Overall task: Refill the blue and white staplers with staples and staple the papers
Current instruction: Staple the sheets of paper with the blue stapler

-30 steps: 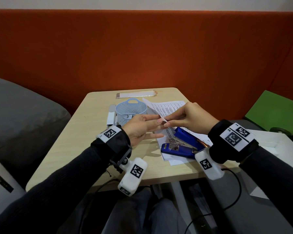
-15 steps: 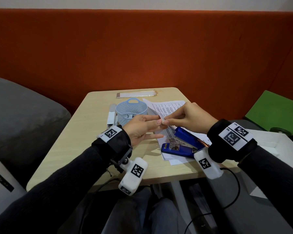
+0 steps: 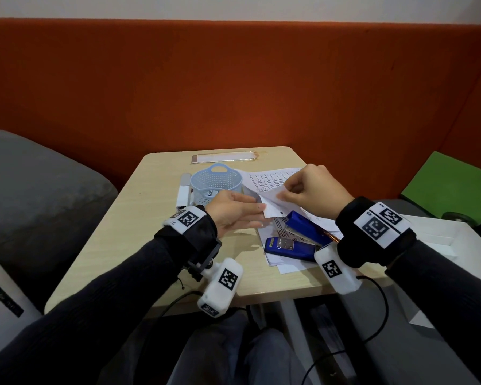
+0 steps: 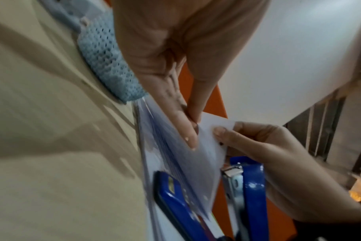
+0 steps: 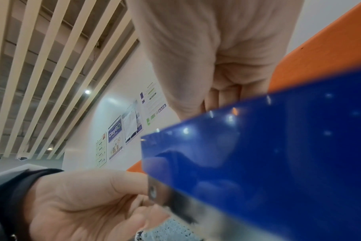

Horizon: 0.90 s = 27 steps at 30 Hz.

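Observation:
A stack of printed papers lies on the wooden table. My right hand pinches the near corner of the top sheet and holds it folded up, blank side showing. My left hand pinches the same corner of the stack between thumb and index finger. The blue stapler lies on the papers below my right hand, swung open, its base flat and its metal magazine exposed. The white stapler lies left of the basket.
A light blue perforated basket stands behind my left hand, with a phone at the table's far edge. A white box and a green pad are to the right. A grey cushion lies left, an orange backrest behind.
My right hand has peeled the top sheet's corner up and back, away from my left fingertips. Before, both hands met at the flat corner.

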{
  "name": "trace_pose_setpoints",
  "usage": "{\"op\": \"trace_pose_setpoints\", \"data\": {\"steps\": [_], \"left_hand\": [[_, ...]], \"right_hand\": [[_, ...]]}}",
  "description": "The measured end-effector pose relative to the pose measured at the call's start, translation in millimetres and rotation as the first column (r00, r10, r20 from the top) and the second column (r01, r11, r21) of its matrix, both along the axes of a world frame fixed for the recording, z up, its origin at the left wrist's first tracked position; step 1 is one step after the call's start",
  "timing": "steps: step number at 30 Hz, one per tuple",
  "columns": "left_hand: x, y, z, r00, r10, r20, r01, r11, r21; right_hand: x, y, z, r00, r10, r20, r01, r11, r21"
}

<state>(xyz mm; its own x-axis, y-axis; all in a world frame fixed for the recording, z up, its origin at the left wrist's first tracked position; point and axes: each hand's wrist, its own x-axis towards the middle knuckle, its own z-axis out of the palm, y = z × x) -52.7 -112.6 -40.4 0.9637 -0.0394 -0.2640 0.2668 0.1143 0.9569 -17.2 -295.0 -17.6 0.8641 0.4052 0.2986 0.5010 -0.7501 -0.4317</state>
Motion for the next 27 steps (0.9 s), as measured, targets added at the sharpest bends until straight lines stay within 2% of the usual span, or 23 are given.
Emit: {"op": "trace_pose_setpoints", "data": {"steps": [2,4,5,7,9,11,12,14,17,19,21,23,25,27], "left_hand": [[-1,3,3,0.999,-0.023,-0.035,0.026,0.996,0.085],[-4,3,4,0.997,-0.061,-0.053,0.073,0.956,0.283],[-5,3,3,0.997,-0.073,-0.037,0.081,0.921,0.380],[-5,2,1,0.996,-0.086,0.038,0.059,0.889,0.453],[-5,0,3,0.994,-0.106,0.030,0.087,0.922,0.377],[-7,-3,8,0.987,-0.133,-0.091,0.147,0.975,0.169],[-7,-3,9,0.976,-0.163,-0.146,0.173,0.983,0.060],[-4,-3,8,0.958,-0.210,-0.194,0.200,0.977,-0.069],[2,-1,3,0.966,-0.150,-0.212,0.134,0.987,-0.088],[4,1,1,0.969,-0.112,-0.220,0.100,0.993,-0.062],[6,3,-2,0.962,-0.114,-0.247,0.111,0.993,-0.029],[6,5,-5,0.956,-0.119,-0.269,0.128,0.992,0.017],[7,5,-9,0.951,-0.140,-0.276,0.160,0.986,0.052],[7,3,-13,0.949,-0.152,-0.277,0.173,0.983,0.055]], "right_hand": [[2,-3,1,0.998,-0.049,0.038,0.047,0.998,0.051],[1,-5,2,0.993,-0.083,0.082,0.076,0.993,0.089],[0,-6,1,0.991,-0.095,0.097,0.086,0.992,0.095],[-2,-7,0,0.988,-0.104,0.112,0.093,0.990,0.106],[-4,-6,-2,0.988,-0.086,0.126,0.070,0.990,0.126],[-8,-3,-3,0.994,-0.002,0.108,-0.012,0.992,0.125],[-10,-2,-3,0.996,0.055,0.071,-0.063,0.993,0.105],[-18,0,-3,0.989,0.142,-0.033,-0.141,0.989,0.032],[-36,-8,1,0.986,0.125,-0.109,-0.137,0.985,-0.109],[-54,-18,4,1.000,0.018,-0.022,-0.022,0.972,-0.234],[-73,-27,5,0.992,-0.107,0.065,0.123,0.920,-0.373],[-82,-33,-2,0.982,-0.185,0.036,0.177,0.845,-0.505],[-82,-37,-14,0.980,-0.197,-0.024,0.153,0.826,-0.542],[-78,-42,-24,0.984,-0.163,-0.068,0.108,0.861,-0.496]]}}
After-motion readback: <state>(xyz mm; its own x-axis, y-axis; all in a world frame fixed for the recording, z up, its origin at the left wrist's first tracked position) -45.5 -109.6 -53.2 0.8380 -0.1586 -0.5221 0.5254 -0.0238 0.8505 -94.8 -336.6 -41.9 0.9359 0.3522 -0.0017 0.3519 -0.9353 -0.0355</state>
